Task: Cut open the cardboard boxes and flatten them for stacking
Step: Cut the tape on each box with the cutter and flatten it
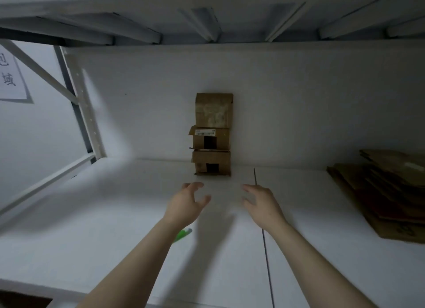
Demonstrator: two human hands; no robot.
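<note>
Cardboard boxes [212, 135], three stacked against the back wall of a white shelf [115, 238]. Left hand [187, 203] and right hand [261, 204], fingers spread and empty, reach toward them, apparently to take the bottom one.

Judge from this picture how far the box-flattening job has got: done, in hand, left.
Done: flattened cardboard is piled at the right of the shelf. In hand: nothing; the left hand and right hand reach, open, toward the stacked boxes ahead. Left: those boxes look unflattened, and the green tool, probably the cutter, lies by the left forearm.
</note>
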